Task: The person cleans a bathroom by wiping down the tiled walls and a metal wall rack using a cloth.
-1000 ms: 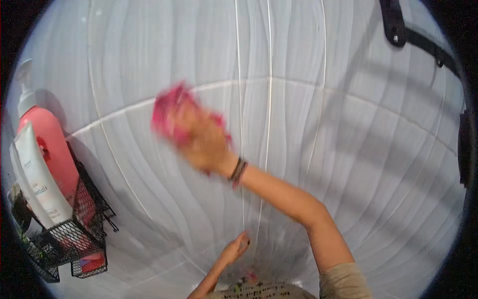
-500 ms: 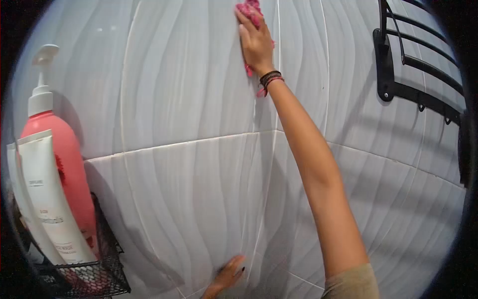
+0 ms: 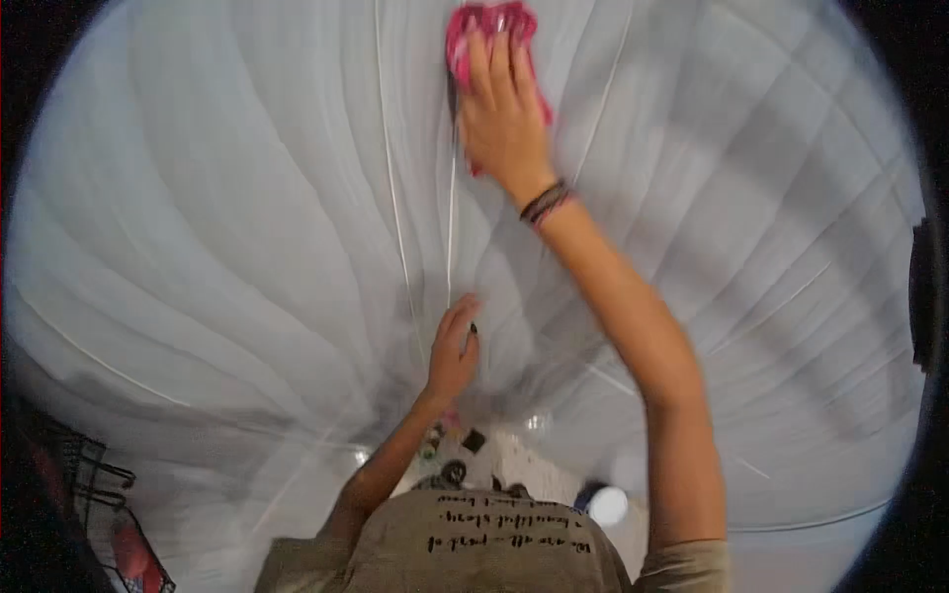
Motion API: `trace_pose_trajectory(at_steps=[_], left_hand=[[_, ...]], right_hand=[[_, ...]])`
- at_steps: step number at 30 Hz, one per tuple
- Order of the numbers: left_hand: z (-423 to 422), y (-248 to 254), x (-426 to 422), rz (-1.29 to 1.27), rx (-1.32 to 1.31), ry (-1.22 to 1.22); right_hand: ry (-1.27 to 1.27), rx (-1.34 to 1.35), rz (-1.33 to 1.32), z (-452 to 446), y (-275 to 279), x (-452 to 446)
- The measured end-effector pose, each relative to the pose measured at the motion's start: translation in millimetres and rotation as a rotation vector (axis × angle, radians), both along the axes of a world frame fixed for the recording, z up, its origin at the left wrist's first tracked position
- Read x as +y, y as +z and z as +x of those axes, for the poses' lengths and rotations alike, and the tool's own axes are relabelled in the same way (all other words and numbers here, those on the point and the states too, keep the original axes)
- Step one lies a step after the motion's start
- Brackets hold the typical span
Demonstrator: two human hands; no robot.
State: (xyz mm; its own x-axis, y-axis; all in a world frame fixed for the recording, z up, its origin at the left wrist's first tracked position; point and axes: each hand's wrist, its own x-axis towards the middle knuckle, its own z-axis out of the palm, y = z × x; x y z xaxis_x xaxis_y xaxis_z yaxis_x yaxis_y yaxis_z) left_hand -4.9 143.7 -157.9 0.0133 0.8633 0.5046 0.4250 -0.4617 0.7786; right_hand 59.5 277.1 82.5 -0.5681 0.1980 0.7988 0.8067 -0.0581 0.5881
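A bright pink cloth (image 3: pixel 491 22) lies bunched against the grey wavy-patterned wall tiles (image 3: pixel 267 198) near the top centre. My right hand (image 3: pixel 506 124) presses it to the wall, its fingers spread over the cloth and dark bands at its wrist. Lower down, near the wall corner, my left hand (image 3: pixel 455 351) is raised with its fingers apart and no object in it. It is slightly blurred, and whether it touches the tiles cannot be told.
At the lower left is a black wire basket (image 3: pixel 89 474) with a red item (image 3: pixel 133 553) by it. Below, past my shirt (image 3: pixel 474 544), a round white-topped object (image 3: pixel 607 506) and several small dark items are on the floor.
The view has tilted down, so the bottles and black rack have left it. My right hand went from the left wall up to the corner area, then lower along it with the cloth.
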Motion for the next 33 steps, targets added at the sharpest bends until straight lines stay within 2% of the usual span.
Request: trace_pose_trajectory(at_steps=[2,4,6,8,9,10,12,13,15,16,18,21,23,25,26,28,29,32,33], left_hand=[[7.9,-17.2,-0.8,-0.090,-0.037,-0.001],[8.6,-58.8,-9.5,-0.116,-0.053,-0.003],[4.3,-102.7,-4.8,-0.198,-0.107,0.026],[8.9,-123.4,-9.1,-0.252,-0.182,0.043],[7.4,-118.8,-8.3,-0.270,-0.219,0.038],[11.6,-114.6,-6.5,-0.292,-0.255,0.025],[34.4,-80.1,-4.8,-0.411,-0.671,-0.094],[49.7,-66.3,-3.0,-0.478,-0.884,-0.151],[66.6,-56.1,-2.3,-0.567,-1.107,-0.363],[70.7,-52.4,0.7,-0.603,-1.214,-0.470],[79.9,-46.1,1.7,-0.626,-1.188,-0.553],[86.5,-26.0,-5.3,-0.625,-1.099,-0.619],[91.0,-16.1,-12.5,-0.554,-1.071,-0.589],[97.9,-16.1,-20.3,-0.405,-1.094,-0.475],[99.0,-16.0,-21.8,-0.417,-1.110,-0.482],[97.6,-17.0,-23.7,-0.437,-1.143,-0.473],[95.5,-16.4,-21.2,-0.500,-1.223,-0.472],[101.3,-23.1,-18.8,-0.467,-1.186,-0.500],[101.8,-23.4,-20.3,-0.458,-1.163,-0.467]], right_hand=[[0.007,-0.019,-0.190,2.2,-80.9,-1.1],[-0.065,-0.313,-0.292,20.2,-172.3,-29.6],[0.131,-0.438,-0.477,48.7,-234.3,-44.6],[0.248,-0.308,-0.583,75.1,-285.0,-56.0],[0.295,-0.237,-0.637,86.8,-292.2,-64.5],[0.400,-0.189,-0.709,92.9,-286.4,-72.9],[0.596,-0.060,-0.845,105.7,-255.6,-86.8],[0.661,0.160,-1.042,108.5,-239.7,-94.6],[0.786,0.636,-1.378,110.8,-205.3,-113.9],[0.838,0.581,-1.303,117.9,-195.2,-119.7],[0.943,0.451,-1.149,132.1,-174.7,-126.9],[0.966,0.425,-1.134,168.1,-138.5,-151.4],[1.165,0.737,-1.583,202.3,-96.4,-193.1],[1.278,0.563,-1.676,242.3,-62.8,-249.5],[1.538,0.477,-1.688,255.4,-76.9,-277.8],[1.885,0.084,-1.796,251.1,-84.8,-319.3],[1.950,-0.231,-1.892,240.0,-68.0,-327.7],[2.032,0.226,-1.683,240.9,-63.3,-348.0],[2.022,0.491,-1.479,242.8,-68.2,-356.0]])
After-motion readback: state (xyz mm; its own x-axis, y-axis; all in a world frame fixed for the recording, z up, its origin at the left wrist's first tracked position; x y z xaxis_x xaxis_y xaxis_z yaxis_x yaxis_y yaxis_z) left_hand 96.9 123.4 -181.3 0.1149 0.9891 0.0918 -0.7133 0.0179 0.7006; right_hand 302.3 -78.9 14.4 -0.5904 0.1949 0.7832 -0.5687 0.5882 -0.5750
